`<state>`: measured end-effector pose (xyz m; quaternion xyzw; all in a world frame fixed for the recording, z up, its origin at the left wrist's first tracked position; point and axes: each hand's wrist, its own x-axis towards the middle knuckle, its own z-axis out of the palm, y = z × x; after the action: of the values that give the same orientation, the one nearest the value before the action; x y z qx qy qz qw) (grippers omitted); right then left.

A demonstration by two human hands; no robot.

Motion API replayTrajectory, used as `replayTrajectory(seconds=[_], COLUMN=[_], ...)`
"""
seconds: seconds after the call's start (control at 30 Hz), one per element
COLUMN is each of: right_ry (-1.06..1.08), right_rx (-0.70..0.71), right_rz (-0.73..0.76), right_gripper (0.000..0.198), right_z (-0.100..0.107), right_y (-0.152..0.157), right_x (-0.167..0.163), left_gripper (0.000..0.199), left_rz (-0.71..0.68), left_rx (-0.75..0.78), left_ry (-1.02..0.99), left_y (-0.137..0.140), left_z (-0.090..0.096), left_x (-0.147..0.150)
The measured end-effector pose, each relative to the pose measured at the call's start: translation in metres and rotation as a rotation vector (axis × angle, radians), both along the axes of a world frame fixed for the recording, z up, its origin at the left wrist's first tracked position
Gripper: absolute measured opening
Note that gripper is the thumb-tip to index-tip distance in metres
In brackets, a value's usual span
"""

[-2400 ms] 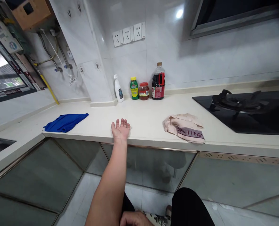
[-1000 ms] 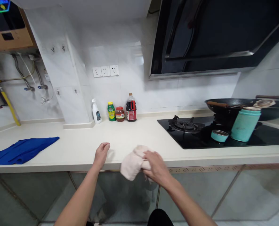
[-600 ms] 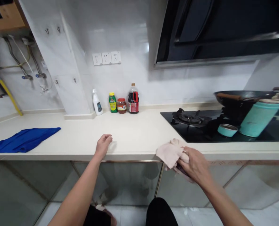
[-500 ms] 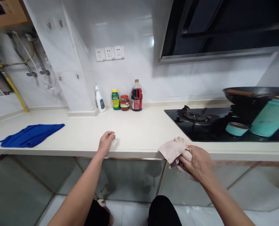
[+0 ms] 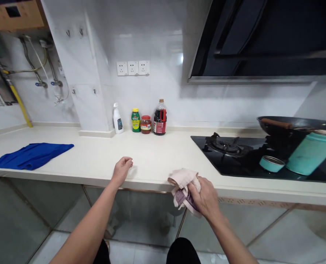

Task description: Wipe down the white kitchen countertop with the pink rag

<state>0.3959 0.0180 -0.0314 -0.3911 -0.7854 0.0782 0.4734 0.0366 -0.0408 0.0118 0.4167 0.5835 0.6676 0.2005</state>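
My right hand (image 5: 205, 194) grips a crumpled pale pink cloth (image 5: 183, 178) at the front edge of the white countertop (image 5: 149, 154). Part of the cloth rests on the counter, and a purple patch of it hangs below the edge. My left hand (image 5: 121, 170) is loosely closed with nothing in it, over the counter's front part; whether it touches the surface I cannot tell. A blue cloth (image 5: 35, 156) lies flat on the counter further left.
By the wall stand a white spray bottle (image 5: 118, 119), a green bottle (image 5: 135, 121), a red-lidded jar (image 5: 145, 125) and a dark sauce bottle (image 5: 160, 119). On the black gas stove (image 5: 240, 172) are a wok (image 5: 275, 126), a turquoise canister (image 5: 311, 152) and a small turquoise lid (image 5: 272, 164).
My right hand has slid left along the counter edge with the pink cloth, away from the stove. The left hand stays nearly in place. The camera view has shifted slightly.
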Motion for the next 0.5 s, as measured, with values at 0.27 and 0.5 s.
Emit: replayTrajectory(seconds=[0.27,0.5], right_ry=[0.267,0.028], right_rx=[-0.54,-0.324], right_rz=[0.09,-0.319], right_gripper=[0.08,0.064], right_z=[0.047,0.065], right_y=[0.05,0.104], right_x=[-0.028,0.022], left_gripper=[0.031,0.031], left_rz=[0.025,0.027], left_rx=[0.016,0.04], left_ry=[0.022,0.021], left_y=[-0.003,-0.003], left_z=[-0.002,-0.003], left_x=[0.0,-0.001])
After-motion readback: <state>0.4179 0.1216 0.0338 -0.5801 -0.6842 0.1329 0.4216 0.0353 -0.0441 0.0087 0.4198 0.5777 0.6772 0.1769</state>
